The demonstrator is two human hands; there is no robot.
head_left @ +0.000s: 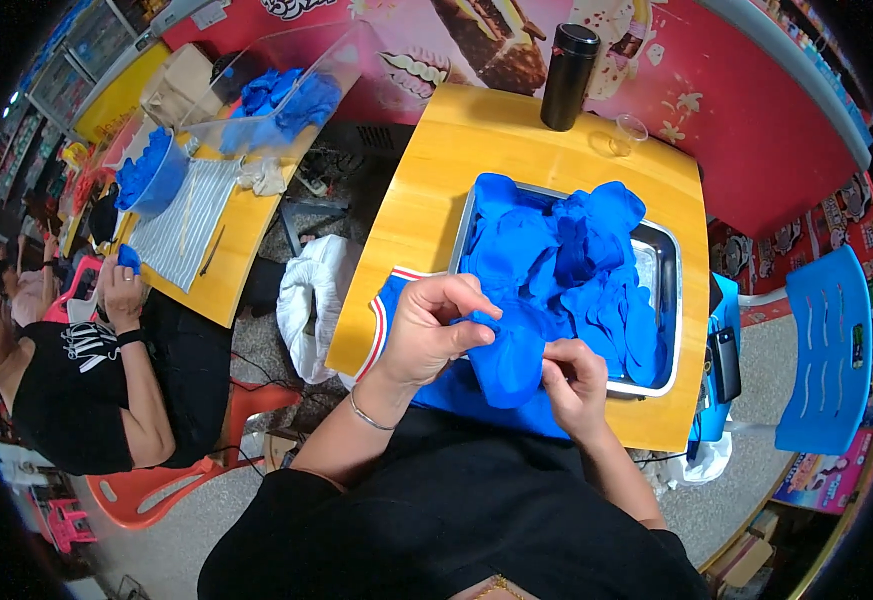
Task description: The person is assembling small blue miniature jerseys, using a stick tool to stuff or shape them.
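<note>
A thin blue fabric piece (509, 358) with a rounded, petal-like outline hangs between my two hands over the near edge of the yellow table. My left hand (434, 325) pinches its upper left part between thumb and fingers. On the other side, my right hand (573, 385) grips its right edge, with the fingertips partly hidden. Just beyond them stands a rectangular metal tray (668, 345), heaped with similar blue fabric pieces (596, 240). Several of these lie in loose, overlapping stacks, and some rise above the rim. Blue cloth with a striped red and white edge (376, 330) lies under my left wrist.
A black bottle (569, 80) and a clear cup (628, 134) stand at the table's far end. To the left, a co-worker's hand (121, 290) holds a blue piece at another table, near a tub (164, 185) of blue pieces. A blue chair (826, 350) is at right.
</note>
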